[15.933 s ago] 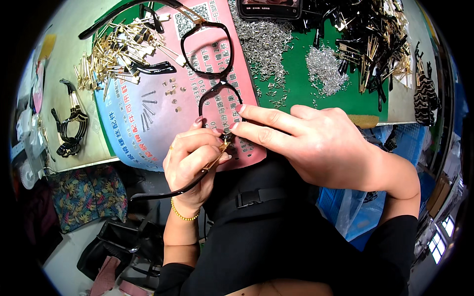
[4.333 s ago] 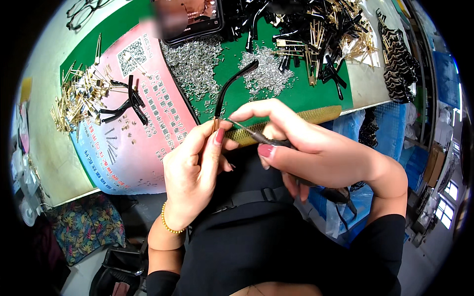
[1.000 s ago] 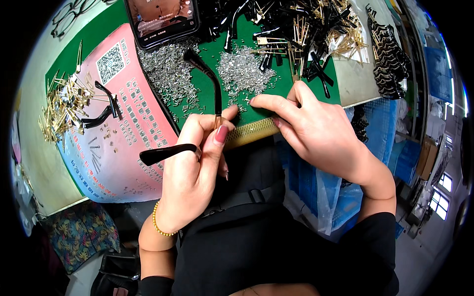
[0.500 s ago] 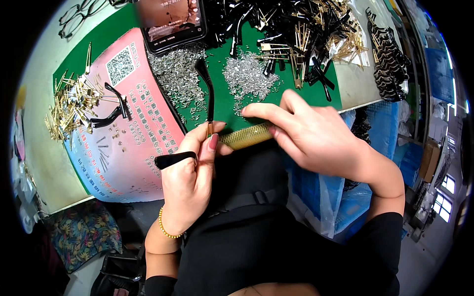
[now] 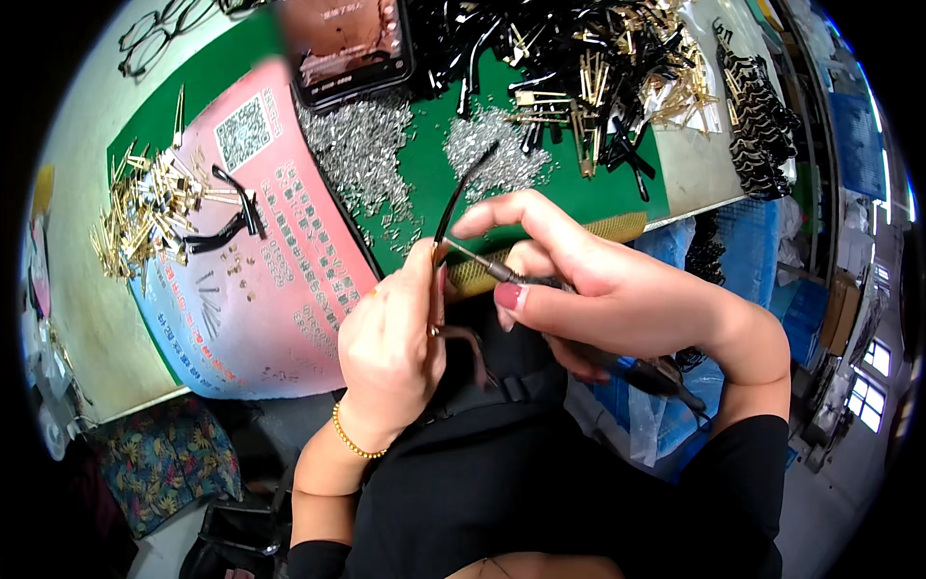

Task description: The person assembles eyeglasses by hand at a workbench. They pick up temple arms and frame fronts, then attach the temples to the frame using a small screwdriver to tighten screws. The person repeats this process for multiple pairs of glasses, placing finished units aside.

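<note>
Pinched in the fingers of my left hand (image 5: 391, 323) is a black eyeglass temple (image 5: 461, 198), its curved tip pointing up and away. A second dark eyeglass piece (image 5: 475, 352) sticks out below the same hand. My right hand (image 5: 608, 285) is wrapped round a dark powered screwdriver (image 5: 637, 372), thumb and fingers near its front. The thin metal bit reaches to the temple's end at my left fingertips; whether it sits in a screw is too small to tell. Just beyond the hands lie two heaps of tiny silver screw-like parts (image 5: 362, 145).
A phone (image 5: 352, 43) stands at the back. Gold temple parts (image 5: 154, 207) and black temples (image 5: 222, 232) lie on a printed sheet (image 5: 280, 212) at left. Black and gold temples (image 5: 627, 96) pile up at back right. A gold textured strip (image 5: 617, 228) edges the green mat (image 5: 608, 198).
My right hand, blurred and without a tool before, now holds the screwdriver against the temple. My left hand has turned and shifted right, tilting the temple to the right.
</note>
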`<state>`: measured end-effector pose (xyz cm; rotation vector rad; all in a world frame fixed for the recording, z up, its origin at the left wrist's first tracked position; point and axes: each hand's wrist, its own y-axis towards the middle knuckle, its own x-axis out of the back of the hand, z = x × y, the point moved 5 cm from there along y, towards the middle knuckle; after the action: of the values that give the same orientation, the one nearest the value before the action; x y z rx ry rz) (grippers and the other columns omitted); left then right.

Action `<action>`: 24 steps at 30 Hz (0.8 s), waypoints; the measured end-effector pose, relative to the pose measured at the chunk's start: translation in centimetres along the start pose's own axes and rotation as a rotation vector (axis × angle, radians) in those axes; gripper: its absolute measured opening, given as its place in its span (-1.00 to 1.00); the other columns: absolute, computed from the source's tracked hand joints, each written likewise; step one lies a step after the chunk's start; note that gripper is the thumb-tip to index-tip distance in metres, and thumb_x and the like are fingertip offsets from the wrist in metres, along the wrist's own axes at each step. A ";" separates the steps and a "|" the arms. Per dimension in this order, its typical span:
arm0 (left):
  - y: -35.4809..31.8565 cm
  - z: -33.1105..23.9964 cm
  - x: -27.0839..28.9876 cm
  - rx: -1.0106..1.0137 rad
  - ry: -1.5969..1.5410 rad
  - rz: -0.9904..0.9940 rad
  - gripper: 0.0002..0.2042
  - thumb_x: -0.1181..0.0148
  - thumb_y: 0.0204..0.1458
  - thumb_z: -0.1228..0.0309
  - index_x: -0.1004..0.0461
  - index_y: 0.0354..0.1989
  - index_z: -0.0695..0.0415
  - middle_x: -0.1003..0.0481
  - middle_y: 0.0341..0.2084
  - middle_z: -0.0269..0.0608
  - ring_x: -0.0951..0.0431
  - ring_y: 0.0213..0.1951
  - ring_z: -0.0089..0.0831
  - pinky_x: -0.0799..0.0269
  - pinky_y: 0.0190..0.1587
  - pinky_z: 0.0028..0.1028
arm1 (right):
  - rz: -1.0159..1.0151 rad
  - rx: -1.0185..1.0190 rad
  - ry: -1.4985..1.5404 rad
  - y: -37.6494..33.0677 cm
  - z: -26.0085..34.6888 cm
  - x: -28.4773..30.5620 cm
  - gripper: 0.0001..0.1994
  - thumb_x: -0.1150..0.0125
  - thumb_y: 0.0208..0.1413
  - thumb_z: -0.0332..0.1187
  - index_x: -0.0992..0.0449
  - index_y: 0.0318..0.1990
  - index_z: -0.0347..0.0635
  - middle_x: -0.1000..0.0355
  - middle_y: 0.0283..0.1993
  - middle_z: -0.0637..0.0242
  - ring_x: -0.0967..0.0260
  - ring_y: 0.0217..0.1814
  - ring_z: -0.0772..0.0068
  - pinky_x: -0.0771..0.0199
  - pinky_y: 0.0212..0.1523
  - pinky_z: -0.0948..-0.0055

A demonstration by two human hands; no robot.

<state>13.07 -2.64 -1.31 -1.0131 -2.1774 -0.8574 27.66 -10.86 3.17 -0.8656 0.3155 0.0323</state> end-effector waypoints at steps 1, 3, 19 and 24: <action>-0.2 0.1 -0.2 -0.031 0.014 -0.003 -0.66 -0.22 0.10 0.65 -0.47 0.09 0.38 -0.57 -0.43 -0.09 -0.59 -0.43 -0.25 -0.49 -0.34 -0.34 | 0.020 0.005 0.080 -0.3 -0.1 0.0 -0.54 0.04 0.42 -0.36 -0.01 0.37 -0.15 -0.38 -0.25 0.31 -0.36 -0.64 0.59 -0.30 -0.68 0.58; -0.7 0.5 -0.4 -0.083 -0.011 -0.022 -0.65 -0.21 0.08 0.67 -0.47 0.08 0.40 -0.56 -0.42 -0.06 -0.59 -0.45 -0.23 -0.49 -0.38 -0.34 | 0.045 -0.039 0.176 -0.3 -0.7 0.0 -0.55 0.01 0.42 -0.34 0.01 0.33 -0.19 -0.40 -0.21 0.27 -0.33 -0.65 0.57 -0.22 -0.69 0.56; -2.3 6.9 3.4 0.330 -0.453 -0.491 -0.78 0.11 0.44 0.39 -0.37 0.09 0.22 -0.53 -0.51 -0.32 -0.32 -0.55 -0.75 -0.17 -0.46 -0.70 | -1.287 0.778 -1.332 2.2 14.4 11.0 -0.68 -0.18 0.23 -0.18 -0.51 -0.34 -0.33 -0.56 -0.38 -0.12 -0.57 -0.27 -0.20 -0.59 -0.24 -0.06; -1.9 7.0 3.7 0.301 -0.550 -0.550 -0.67 0.19 0.45 0.32 -0.28 0.23 0.26 -0.55 -0.31 -0.19 -0.25 -0.55 -0.74 -0.23 -0.45 -0.70 | -1.486 0.889 -1.294 -0.3 15.0 11.4 -0.73 -0.16 0.23 -0.24 -0.49 -0.32 -0.33 -0.55 -0.46 -0.07 -0.53 -0.43 -0.24 -0.55 -0.36 -0.06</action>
<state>7.95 3.23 -3.62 -0.5358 -3.0233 -0.4683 42.45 -0.87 9.18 0.1001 -1.4675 -0.8374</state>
